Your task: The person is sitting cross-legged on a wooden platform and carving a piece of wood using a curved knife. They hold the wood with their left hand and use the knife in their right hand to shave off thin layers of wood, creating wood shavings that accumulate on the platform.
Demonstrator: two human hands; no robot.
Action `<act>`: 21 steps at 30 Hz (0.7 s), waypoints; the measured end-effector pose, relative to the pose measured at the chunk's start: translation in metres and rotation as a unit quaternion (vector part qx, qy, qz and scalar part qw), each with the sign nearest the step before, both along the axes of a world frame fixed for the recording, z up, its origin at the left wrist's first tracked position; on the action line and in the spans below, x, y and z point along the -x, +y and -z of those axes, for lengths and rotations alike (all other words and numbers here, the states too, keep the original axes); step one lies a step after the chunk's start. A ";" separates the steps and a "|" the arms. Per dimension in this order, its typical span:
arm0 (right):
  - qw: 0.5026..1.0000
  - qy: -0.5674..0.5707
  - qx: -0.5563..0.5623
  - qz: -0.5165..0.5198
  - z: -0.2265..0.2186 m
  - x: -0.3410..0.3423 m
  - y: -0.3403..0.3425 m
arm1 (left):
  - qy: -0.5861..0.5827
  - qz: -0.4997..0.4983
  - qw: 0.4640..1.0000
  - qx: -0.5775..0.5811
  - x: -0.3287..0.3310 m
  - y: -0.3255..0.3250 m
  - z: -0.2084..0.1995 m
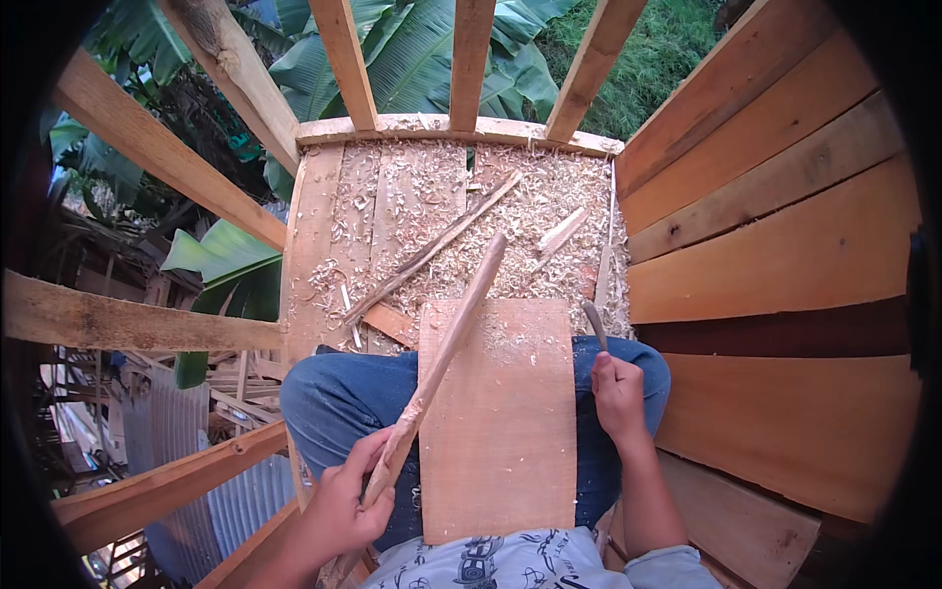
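My left hand [345,506] is closed around the lower end of a long, partly shaved wooden stick [453,339]. The stick slants up and to the right, its far end above the top edge of a flat wooden board [502,442] lying across my lap. In my right hand [618,401], near my right knee, is a knife with a dark curved blade [595,322] pointing away from me. Its handle is hidden in my fist. The blade is apart from the stick, and a few small shavings lie on the board.
Curled shavings [549,196] cover much of the plank floor [312,221]. A long split stick [432,250] and a short wood piece [562,231] lie there. Slatted railings [211,191] bound the left and far sides; a plank wall [765,265] stands at right. Corrugated sheets [172,432] lie below left.
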State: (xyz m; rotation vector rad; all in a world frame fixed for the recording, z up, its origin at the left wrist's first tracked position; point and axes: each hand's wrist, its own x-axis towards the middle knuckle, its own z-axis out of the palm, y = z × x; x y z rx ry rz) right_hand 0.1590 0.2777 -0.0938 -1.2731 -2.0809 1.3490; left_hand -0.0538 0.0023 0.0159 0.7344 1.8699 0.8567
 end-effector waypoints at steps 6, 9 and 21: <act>1.000 0.027 0.003 0.001 -0.003 0.001 0.000 | 0.128 -0.002 0.990 0.054 0.002 -0.004 -0.005; 0.999 0.036 -0.001 -0.002 -0.006 0.002 0.001 | 0.154 -0.003 0.985 0.075 -0.007 0.002 -0.007; 0.998 0.053 -0.010 -0.011 -0.015 0.000 0.004 | 0.104 0.001 0.995 -0.004 -0.027 0.012 -0.015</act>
